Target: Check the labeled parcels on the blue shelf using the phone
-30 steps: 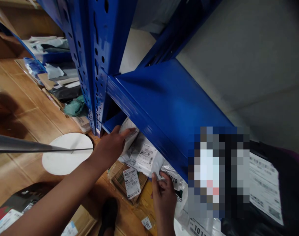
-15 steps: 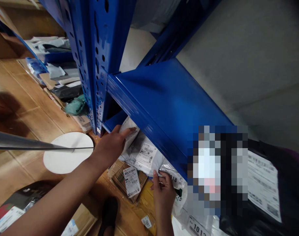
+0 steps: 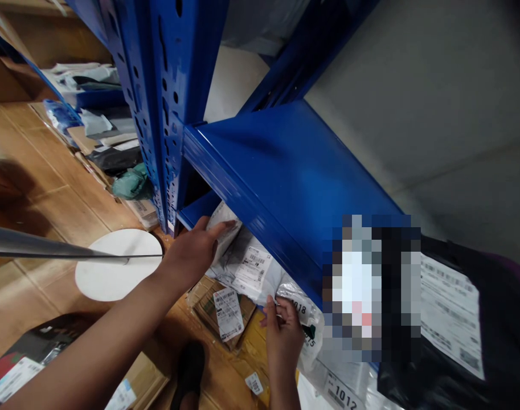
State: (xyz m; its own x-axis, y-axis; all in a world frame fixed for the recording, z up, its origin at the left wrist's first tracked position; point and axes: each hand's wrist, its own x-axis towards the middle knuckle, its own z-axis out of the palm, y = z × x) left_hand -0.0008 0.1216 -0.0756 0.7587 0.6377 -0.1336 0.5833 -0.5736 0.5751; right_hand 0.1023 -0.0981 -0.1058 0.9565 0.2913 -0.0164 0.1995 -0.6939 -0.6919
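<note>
Just below the blue shelf (image 3: 311, 182) now, grips a tilted white package (image 3: 226, 240) with the left hand (image 3: 193, 247) part-closed, touches the labelled grey parcel (image 3: 256, 270) with the right hand (image 3: 283, 327) half-curled, cannot tell whether pinching, and has neither lifted away yet.

A parcel (image 3: 253, 270) lies beneath the shelf (image 3: 281, 171), a carton (image 3: 205, 299) at its seven o'clock, a disc (image 3: 118, 279) at nine.

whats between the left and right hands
In the head view, a grey parcel with a white label lies between the left hand and right hand.
</note>
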